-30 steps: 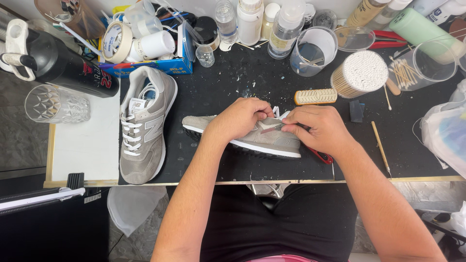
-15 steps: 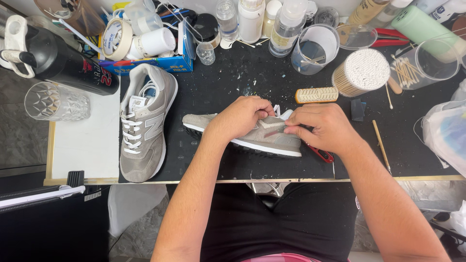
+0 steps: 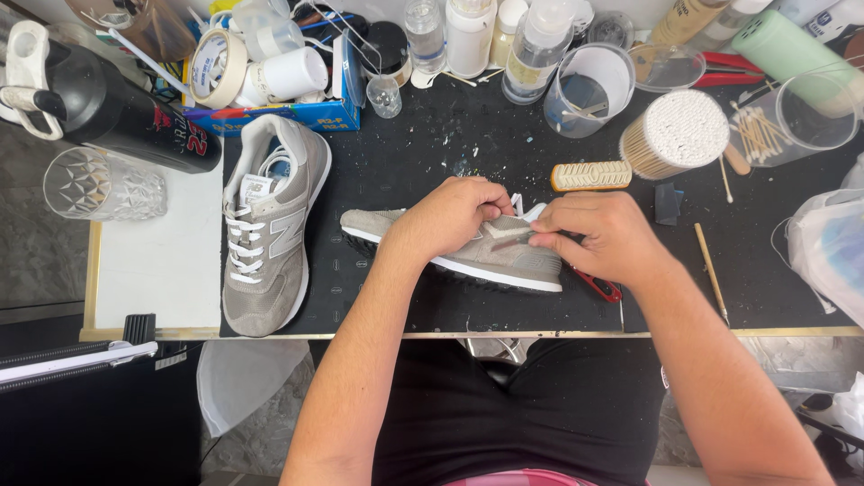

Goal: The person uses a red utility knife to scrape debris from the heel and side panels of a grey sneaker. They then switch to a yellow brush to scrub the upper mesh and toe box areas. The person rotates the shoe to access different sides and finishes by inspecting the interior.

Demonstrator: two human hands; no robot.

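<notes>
I am holding a grey sneaker (image 3: 490,256) that is lying on its side on the black mat of the bench (image 3: 405,162), close to the front edge and about midway along it. Its long axis is running left to right, almost parallel to that front edge, with the toe pointing left and the heel end pointing right; the white sole is facing me.

My left hand (image 3: 450,216) is curling over the upper around the middle of the shoe, fingers bent and pressing down on it. My right hand (image 3: 603,236) is pinching at the upper near the collar, fingertips closed on the shoe's side panel; whether anything small is sitting between them I cannot tell. The toe is sticking out to the left of my left hand, and the heel is lying under my right.

Compared with 0.5 s ago, the shoe is keeping the same place and heading, and both hands are staying on it with barely any shift.

A 2nd grey sneaker (image 3: 270,229) is lying sole down near the left edge of the mat, toe toward me. A wooden brush (image 3: 591,175) is lying just behind my right hand.
</notes>
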